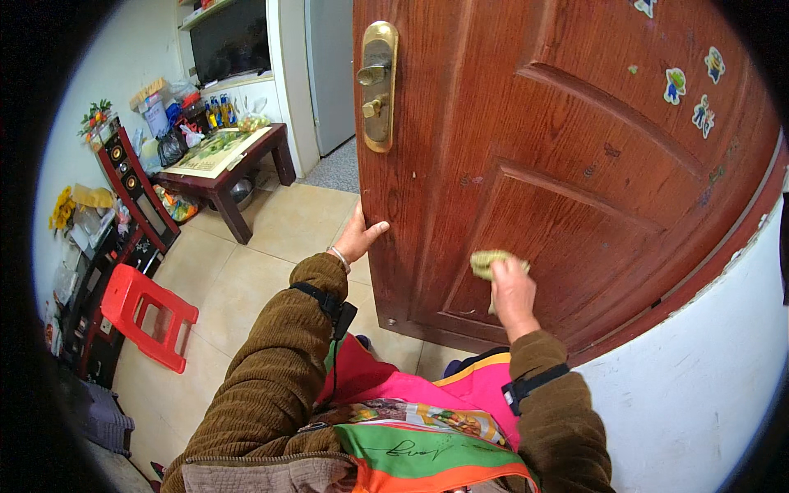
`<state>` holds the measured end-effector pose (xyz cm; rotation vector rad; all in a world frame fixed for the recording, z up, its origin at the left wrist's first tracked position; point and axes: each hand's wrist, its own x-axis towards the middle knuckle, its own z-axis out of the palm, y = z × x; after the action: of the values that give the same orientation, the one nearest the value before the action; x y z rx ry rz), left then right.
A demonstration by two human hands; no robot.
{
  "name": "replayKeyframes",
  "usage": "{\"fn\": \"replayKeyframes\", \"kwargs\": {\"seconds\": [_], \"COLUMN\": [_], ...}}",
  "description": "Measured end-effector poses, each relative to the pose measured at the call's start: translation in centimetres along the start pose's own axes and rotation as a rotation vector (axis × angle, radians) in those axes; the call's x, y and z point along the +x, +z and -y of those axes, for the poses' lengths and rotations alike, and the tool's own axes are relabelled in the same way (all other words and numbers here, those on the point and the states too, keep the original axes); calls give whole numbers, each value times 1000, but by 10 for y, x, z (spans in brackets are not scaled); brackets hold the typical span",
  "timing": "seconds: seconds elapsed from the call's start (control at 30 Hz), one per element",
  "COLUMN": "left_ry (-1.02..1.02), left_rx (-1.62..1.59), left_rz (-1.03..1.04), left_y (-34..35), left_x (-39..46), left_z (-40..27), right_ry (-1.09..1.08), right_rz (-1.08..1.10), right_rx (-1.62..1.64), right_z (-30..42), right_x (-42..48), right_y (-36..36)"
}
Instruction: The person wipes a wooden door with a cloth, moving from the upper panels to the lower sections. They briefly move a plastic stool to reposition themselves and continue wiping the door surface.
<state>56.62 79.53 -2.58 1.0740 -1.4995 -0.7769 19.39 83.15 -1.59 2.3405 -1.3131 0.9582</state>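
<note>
A reddish-brown wooden door [444,185] with raised panels stands ajar before me. My left hand [357,237] grips its free edge below the brass handle plate [387,132], thumb on the front face and the other fingers hidden behind. My right hand [515,293] holds a folded yellowish-green cloth [484,264] at the lower panel. The cloth looks slightly blurred, and whether it presses on the wood I cannot tell. Several cartoon stickers [675,86] and some worn sticker marks [590,169] are on the door's upper part.
A red plastic stool [132,302] stands on the tiled floor [216,308] at left. Behind it are a low black cabinet [92,320] and a tall speaker [132,175]. A dark wooden table [231,212] bears bottles and bags. The white wall [690,382] adjoins the door frame at right.
</note>
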Motion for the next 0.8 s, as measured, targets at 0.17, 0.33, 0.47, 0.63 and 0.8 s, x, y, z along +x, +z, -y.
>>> {"fn": "replayKeyframes", "kwargs": {"seconds": [0.17,0.33,0.47,0.63,0.8], "left_ry": [-15,-10,-4,-68,-194], "left_rx": [87,50,28,32,-55], "left_rz": [13,-30,-55,-23,85], "left_y": [-12,-13,-2,-3,-25], "left_x": [6,1,10,16,30], "left_z": [9,21,21,13,-2], "right_ry": [178,150,152,204,351], "right_rz": [76,-311,-391,-240,-34], "right_rx": [59,107,44,78,95], "right_z": [-26,-43,-55,-60,-84], "right_x": [-47,29,48,-20,-77], "right_y": [20,-69,-98,-29,-1]}}
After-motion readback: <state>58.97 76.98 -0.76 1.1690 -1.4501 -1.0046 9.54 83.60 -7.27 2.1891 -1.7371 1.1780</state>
